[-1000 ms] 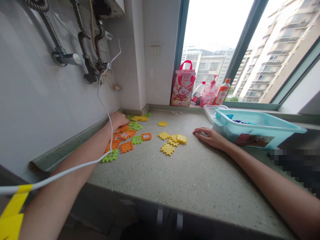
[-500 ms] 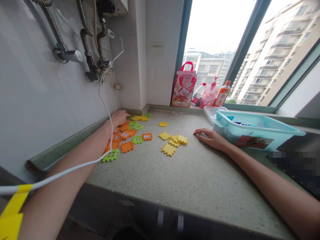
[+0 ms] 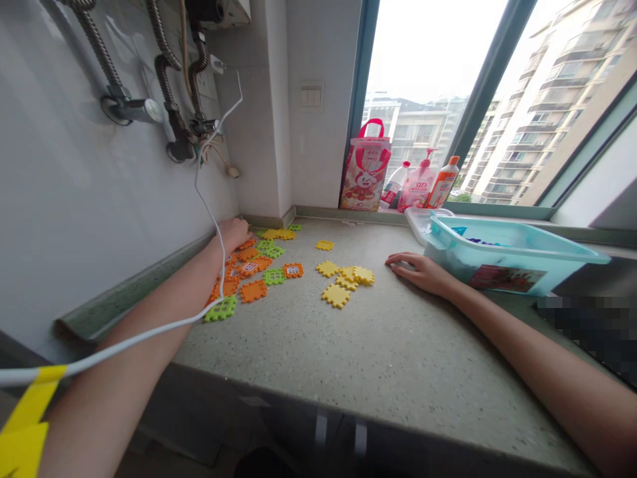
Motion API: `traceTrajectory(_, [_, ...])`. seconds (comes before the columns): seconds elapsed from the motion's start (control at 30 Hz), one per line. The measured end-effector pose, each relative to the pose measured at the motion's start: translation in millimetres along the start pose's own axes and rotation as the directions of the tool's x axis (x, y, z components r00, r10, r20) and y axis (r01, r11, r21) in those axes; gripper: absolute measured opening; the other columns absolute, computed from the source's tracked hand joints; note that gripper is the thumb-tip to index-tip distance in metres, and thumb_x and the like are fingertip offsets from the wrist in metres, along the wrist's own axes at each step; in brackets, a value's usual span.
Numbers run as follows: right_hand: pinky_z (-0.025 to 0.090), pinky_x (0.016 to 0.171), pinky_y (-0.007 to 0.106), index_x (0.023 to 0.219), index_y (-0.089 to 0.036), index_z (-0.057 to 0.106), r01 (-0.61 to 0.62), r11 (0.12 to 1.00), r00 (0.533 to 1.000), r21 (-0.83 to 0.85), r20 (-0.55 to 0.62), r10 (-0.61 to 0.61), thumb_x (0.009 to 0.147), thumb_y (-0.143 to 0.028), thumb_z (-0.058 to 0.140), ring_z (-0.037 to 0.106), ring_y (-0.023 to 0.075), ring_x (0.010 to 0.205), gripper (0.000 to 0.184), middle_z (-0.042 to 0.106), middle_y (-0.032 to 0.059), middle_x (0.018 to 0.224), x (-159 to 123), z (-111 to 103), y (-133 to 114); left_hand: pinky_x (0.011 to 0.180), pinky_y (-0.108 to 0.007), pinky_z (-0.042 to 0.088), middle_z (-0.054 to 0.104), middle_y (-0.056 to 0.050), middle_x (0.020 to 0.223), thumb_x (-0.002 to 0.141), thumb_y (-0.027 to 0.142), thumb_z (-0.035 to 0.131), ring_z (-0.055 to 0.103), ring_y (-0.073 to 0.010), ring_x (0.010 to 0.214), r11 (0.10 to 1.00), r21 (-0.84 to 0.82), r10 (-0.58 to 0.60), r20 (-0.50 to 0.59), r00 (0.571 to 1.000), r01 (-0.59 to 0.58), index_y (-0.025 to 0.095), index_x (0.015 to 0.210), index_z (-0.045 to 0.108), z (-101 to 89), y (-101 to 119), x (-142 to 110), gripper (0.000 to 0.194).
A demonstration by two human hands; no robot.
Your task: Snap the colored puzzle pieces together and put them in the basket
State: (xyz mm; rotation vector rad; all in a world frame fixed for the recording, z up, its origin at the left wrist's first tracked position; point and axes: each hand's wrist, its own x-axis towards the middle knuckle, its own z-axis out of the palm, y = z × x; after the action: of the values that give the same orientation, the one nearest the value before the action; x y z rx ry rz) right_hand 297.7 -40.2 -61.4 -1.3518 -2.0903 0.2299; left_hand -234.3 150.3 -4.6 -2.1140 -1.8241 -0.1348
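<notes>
My left hand (image 3: 235,232) is at the back left of the counter, against the wall edge, beside the far end of a spread of interlocking plastic tiles. Its fingers bend downward and their tips are hidden, so a grip cannot be made out. Near it lie orange tiles (image 3: 253,291), green tiles (image 3: 273,277) and darker yellow tiles (image 3: 279,234). My right hand (image 3: 419,272) rests on the counter with fingers stretched out and nothing in them. To its left are several pale yellow tiles (image 3: 335,296), some overlapping, and a single yellow tile (image 3: 324,245) farther back.
A turquoise bin (image 3: 517,255) with blue and purple pieces stands right of my right hand, a clear lid (image 3: 423,224) behind it. A white cable (image 3: 149,337) crosses my left forearm. Bottles (image 3: 442,182) and a pink bag (image 3: 365,174) line the windowsill. Pipes (image 3: 169,106) hang on the left wall.
My left hand has drawn back slightly to the left, away from the yellow and green tiles at the far end. My right hand and the pale yellow tiles stay where they were.
</notes>
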Motion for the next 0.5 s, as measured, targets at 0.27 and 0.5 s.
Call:
traceTrajectory(0.27, [0.048, 0.111, 0.046, 0.109, -0.024, 0.077, 0.005, 1.000, 1.000, -0.006, -0.008, -0.005, 0.091, -0.042, 0.057, 0.067, 0.0283, 0.119, 0.032, 0.075, 0.0091, 0.122, 0, 0, 1, 0.105, -0.044, 0.035, 0.076, -0.016, 0.101, 0.095, 0.036, 0.060, 0.064, -0.0315, 0.110, 0.999, -0.041, 0.024, -0.206, 0.978, -0.033, 0.012, 0.110, 0.075, -10.3, 0, 2, 0.032])
traceTrajectory(0.5, [0.049, 0.110, 0.047, 0.108, -0.025, 0.077, 0.001, 1.000, 1.000, -0.007, -0.019, -0.001, 0.091, -0.041, 0.058, 0.068, 0.0281, 0.117, 0.031, 0.075, 0.0089, 0.121, 1, 2, 1, 0.088, -0.031, 0.052, 0.080, -0.008, 0.101, 0.092, 0.035, 0.064, 0.073, -0.0235, 0.096, 0.830, -0.556, -0.189, -0.210, 0.959, 0.042, 0.019, 0.115, 0.077, -6.4, 27, 12, 0.031])
